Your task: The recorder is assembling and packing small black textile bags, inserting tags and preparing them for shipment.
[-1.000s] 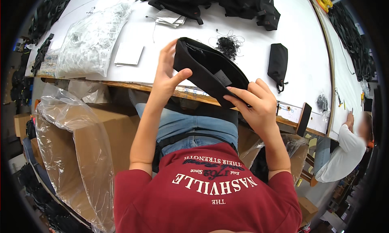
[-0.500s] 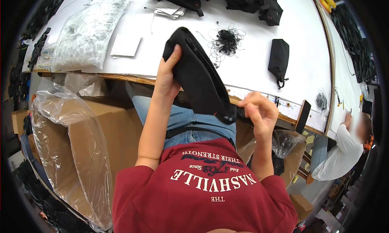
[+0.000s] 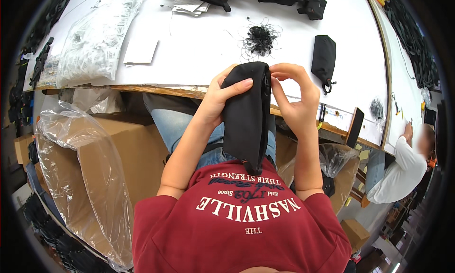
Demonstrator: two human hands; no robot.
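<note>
The left hand [image 3: 215, 100] grips a black pouch [image 3: 246, 116] by its side, holding it upright over the person's lap, just off the tabletop's [image 3: 199, 50] near edge. The right hand [image 3: 296, 102] pinches the pouch's top corner. A second black pouch [image 3: 324, 59] and a tangle of black threads [image 3: 259, 38] lie on the tabletop beyond.

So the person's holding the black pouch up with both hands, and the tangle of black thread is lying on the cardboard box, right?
Not quite. The head view shows both hands, left hand and right hand, on the black pouch, but the tangle of black thread lies on the white table, not the cardboard box.
</note>
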